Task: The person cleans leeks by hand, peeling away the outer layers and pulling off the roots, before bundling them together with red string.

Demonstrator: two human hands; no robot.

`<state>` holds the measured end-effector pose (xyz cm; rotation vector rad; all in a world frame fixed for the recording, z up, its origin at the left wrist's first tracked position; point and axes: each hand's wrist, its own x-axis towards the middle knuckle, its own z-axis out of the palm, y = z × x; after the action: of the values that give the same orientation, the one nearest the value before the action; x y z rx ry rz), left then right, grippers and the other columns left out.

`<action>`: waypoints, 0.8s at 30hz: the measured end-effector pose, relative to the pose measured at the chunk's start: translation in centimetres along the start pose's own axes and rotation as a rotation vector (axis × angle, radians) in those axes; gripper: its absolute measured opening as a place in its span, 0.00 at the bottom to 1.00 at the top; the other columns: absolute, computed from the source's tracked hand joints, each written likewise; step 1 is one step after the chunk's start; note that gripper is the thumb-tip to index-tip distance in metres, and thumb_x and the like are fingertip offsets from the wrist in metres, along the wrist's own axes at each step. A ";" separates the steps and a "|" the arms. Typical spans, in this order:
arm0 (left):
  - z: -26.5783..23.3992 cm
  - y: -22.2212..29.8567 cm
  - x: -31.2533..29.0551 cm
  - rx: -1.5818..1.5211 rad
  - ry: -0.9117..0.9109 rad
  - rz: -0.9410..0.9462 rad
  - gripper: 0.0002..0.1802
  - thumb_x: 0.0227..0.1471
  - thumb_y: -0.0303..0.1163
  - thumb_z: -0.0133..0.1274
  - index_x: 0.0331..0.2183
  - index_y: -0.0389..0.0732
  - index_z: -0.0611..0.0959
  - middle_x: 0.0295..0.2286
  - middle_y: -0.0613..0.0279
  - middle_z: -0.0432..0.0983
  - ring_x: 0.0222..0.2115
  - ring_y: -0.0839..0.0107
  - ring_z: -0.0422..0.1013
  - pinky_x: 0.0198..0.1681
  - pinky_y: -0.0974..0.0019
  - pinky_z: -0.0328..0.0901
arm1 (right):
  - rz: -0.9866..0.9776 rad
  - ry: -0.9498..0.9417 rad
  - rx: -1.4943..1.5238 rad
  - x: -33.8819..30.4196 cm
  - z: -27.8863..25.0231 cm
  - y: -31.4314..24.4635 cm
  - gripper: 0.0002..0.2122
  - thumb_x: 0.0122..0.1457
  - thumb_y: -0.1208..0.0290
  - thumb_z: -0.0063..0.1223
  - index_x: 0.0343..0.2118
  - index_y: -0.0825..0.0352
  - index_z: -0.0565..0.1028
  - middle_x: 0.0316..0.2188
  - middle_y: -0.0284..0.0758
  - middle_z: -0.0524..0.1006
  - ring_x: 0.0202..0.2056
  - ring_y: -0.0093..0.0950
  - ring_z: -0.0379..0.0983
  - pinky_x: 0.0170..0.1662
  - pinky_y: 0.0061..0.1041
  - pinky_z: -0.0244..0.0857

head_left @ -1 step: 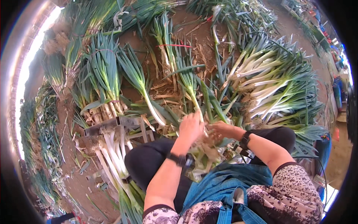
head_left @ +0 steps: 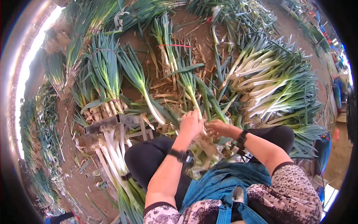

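Note:
A single leek lies with its green leaves pointing away from me and its white stalk toward my lap. My left hand is closed around the lower part of that stalk. Close beside it, at the root end, my right hand has its fingers bent inward; what they pinch is too small to make out. Below both hands, brown roots and peeled leaf scraps are heaped between my knees. Another leek rests to the left of the held one.
Tied leek bundles stand at the left, near a metal frame. White-stalked leeks lie beside my left knee. A big pile of leeks spreads at the right. A red tie and dry scraps lie on the soil ahead.
My right hand has shifted very slightly, with its fingers a little higher beside the stalk. My left hand keeps its hold on the leek, and the surroundings look the same.

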<state>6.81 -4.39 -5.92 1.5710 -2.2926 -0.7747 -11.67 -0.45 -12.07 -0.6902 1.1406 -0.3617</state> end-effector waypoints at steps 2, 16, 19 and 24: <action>1.5 0.9 0.7 -0.187 -0.127 -0.125 0.29 0.47 0.44 0.55 0.47 0.35 0.73 0.36 0.42 0.74 0.37 0.51 0.71 0.41 0.57 0.66 | -0.080 0.100 0.060 2.4 0.0 2.5 0.11 0.51 0.65 0.52 0.32 0.68 0.74 0.25 0.37 0.75 0.28 0.30 0.74 0.26 0.28 0.66; 1.3 -0.2 0.8 -0.686 0.209 -0.358 0.18 0.49 0.37 0.54 0.36 0.31 0.79 0.26 0.48 0.78 0.27 0.62 0.76 0.33 0.64 0.68 | -0.249 0.078 0.281 -5.2 -0.4 -0.8 0.11 0.53 0.66 0.47 0.28 0.70 0.75 0.18 0.33 0.71 0.21 0.31 0.70 0.27 0.31 0.66; 5.4 -4.1 3.0 -1.104 0.077 -0.776 0.22 0.46 0.48 0.58 0.29 0.36 0.79 0.21 0.63 0.73 0.20 0.71 0.68 0.23 0.65 0.63 | -0.363 0.350 -1.036 -6.3 -1.4 4.8 0.13 0.52 0.64 0.45 0.31 0.71 0.75 0.24 0.47 0.74 0.29 0.42 0.74 0.33 0.36 0.68; 10.5 -4.2 2.0 -1.555 -0.018 -1.051 0.25 0.45 0.55 0.58 0.34 0.44 0.77 0.27 0.60 0.71 0.22 0.66 0.68 0.23 0.58 0.64 | -0.096 0.388 -0.825 -17.3 9.0 -0.6 0.18 0.54 0.57 0.48 0.26 0.72 0.74 0.26 0.54 0.74 0.34 0.47 0.74 0.34 0.42 0.67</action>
<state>4.20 -4.41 -17.04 1.5516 -0.1183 -1.9701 -10.13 12.15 2.74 -1.4426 1.6449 -0.0869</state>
